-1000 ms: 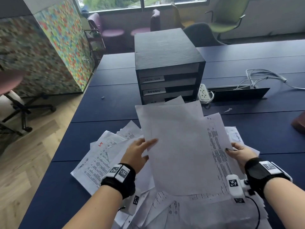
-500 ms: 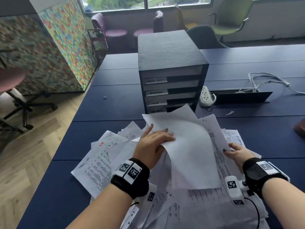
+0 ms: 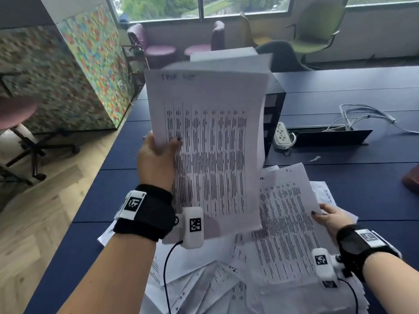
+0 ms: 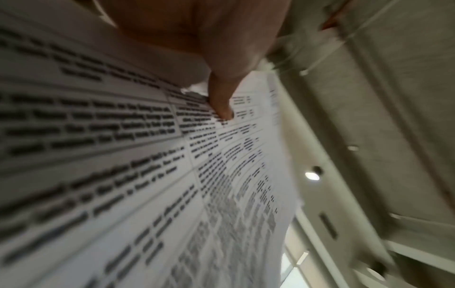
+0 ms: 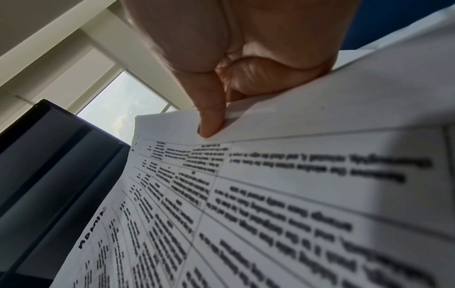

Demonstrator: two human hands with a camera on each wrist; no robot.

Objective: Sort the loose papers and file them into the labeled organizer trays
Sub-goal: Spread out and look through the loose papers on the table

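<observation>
My left hand [image 3: 166, 141] pinches the left edge of a printed table sheet [image 3: 210, 143] and holds it upright in front of me. Its handwritten heading is blurred. In the left wrist view the thumb [image 4: 221, 105] presses on that sheet [image 4: 147, 175]. The sheet hides most of the black organizer [image 3: 274, 109]. My right hand [image 3: 317, 214] pinches the right edge of another printed sheet [image 3: 285, 223], which lies on the loose paper pile [image 3: 204, 286]. In the right wrist view this sheet [image 5: 270, 194] carries the handwritten word ADMIN, with the organizer [image 5: 49, 155] behind it.
The dark blue table [image 3: 340, 189] holds a white power strip [image 3: 281, 134], a black cable flap [image 3: 328, 137] and white cables [image 3: 362, 114] behind the pile. A brown object [image 3: 411, 180] sits at the right edge. A colourful partition [image 3: 79, 75] stands left of the table.
My left hand has turned the blank-faced sheet over and raised it upright, so its printed side now faces me and covers the organizer. My right hand has stayed on its sheet's edge.
</observation>
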